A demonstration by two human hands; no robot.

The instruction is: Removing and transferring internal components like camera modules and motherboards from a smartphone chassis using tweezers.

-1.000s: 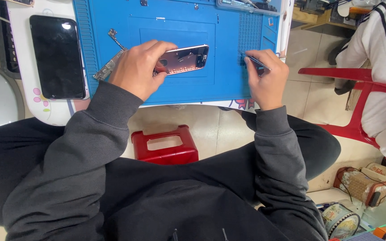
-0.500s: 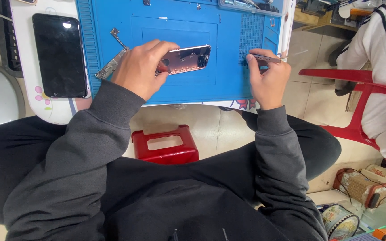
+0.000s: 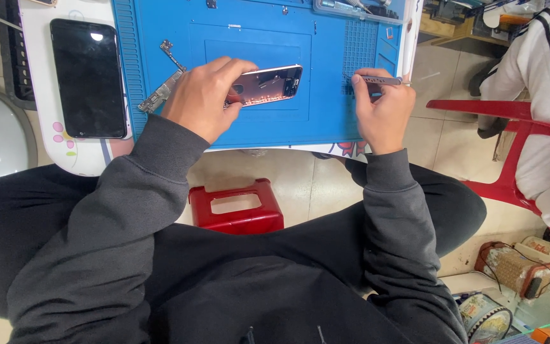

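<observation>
My left hand (image 3: 202, 95) grips the phone frame (image 3: 268, 85) mid-mat (image 3: 326, 121); right hand (image 3: 380, 105) pinches a screwdriver (image 3: 380, 80) near the mat's right edge. I'd pin the frame flat, tip square.

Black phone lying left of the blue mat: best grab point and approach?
Take the black phone across its two long edges near the middle, coming straight down from above. It lies flat, screen up, on the white table, so only the thin sides offer purchase. Its right edge sits close against the blue mat, so fingers there get little room.
</observation>
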